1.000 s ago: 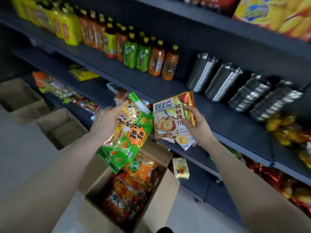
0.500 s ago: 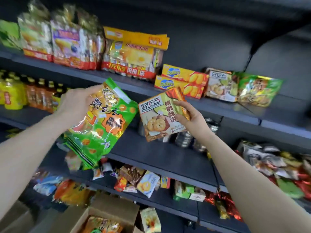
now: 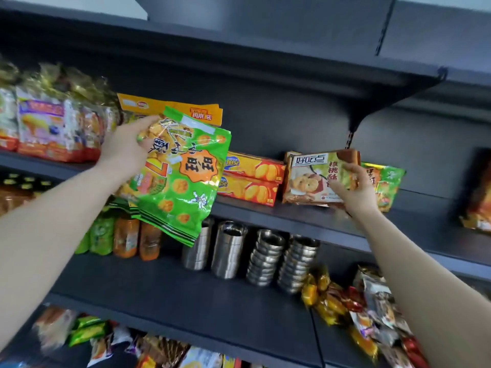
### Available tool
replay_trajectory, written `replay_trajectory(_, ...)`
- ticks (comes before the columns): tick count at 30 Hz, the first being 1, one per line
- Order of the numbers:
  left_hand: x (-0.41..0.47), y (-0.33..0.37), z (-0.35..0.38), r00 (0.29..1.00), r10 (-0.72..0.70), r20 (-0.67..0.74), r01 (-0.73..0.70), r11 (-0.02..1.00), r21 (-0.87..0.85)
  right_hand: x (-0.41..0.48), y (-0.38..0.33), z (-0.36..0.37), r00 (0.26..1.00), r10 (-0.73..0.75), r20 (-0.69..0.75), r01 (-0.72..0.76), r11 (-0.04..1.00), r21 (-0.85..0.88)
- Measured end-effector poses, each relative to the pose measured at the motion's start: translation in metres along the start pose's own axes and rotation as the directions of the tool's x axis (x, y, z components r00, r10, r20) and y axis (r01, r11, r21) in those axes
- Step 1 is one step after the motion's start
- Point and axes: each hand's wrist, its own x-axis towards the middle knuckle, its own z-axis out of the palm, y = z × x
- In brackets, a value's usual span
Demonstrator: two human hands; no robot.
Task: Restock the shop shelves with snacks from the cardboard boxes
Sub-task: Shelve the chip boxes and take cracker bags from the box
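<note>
Now that both packs have risen from the box to the shelf (image 3: 292, 220), the right hand (image 3: 354, 191) is gripping the biscuit pack (image 3: 310, 177), seemingly setting it beside the orange cartons (image 3: 252, 181), while the left hand (image 3: 125, 151) is clutching the green bag (image 3: 186, 187) in front, unplaced

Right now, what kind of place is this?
Probably a small shop: the dark shelves carry snack boxes, drink bottles and stacked metal cups, many alike. The left hand holds a green bag and the right hand a biscuit packet, up at a shelf.
</note>
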Motion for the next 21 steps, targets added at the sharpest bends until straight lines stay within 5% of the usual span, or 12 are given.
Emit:
replay_trajectory(6,-0.001,0.033,0.039,0.991,-0.135,0.005,0.135,0.991,-0.016,0.036,0.056,0.016,0.982,0.147,0.118,-0.142,0.988,-0.054)
replay_trajectory(11,-0.002,0.046,0.062,0.994,-0.106,0.01,0.106,0.994,-0.019,0.063,0.073,0.015,0.959,0.205,0.195,-0.092,0.878,-0.47)
replay_trajectory(15,-0.013,0.061,0.075,0.991,-0.134,0.003,0.134,0.99,-0.039,0.067,0.055,0.022,0.987,-0.035,0.157,0.137,0.69,-0.71)
replay_trajectory(18,-0.025,0.077,0.081,0.991,-0.134,0.007,0.134,0.987,-0.084,0.042,0.02,0.034,0.947,-0.292,0.137,0.321,0.815,-0.483)
replay_trajectory(21,-0.038,0.096,0.089,0.992,-0.127,0.001,0.125,0.977,-0.173,0.002,-0.026,0.051,0.935,-0.053,0.351,0.075,0.996,-0.049)
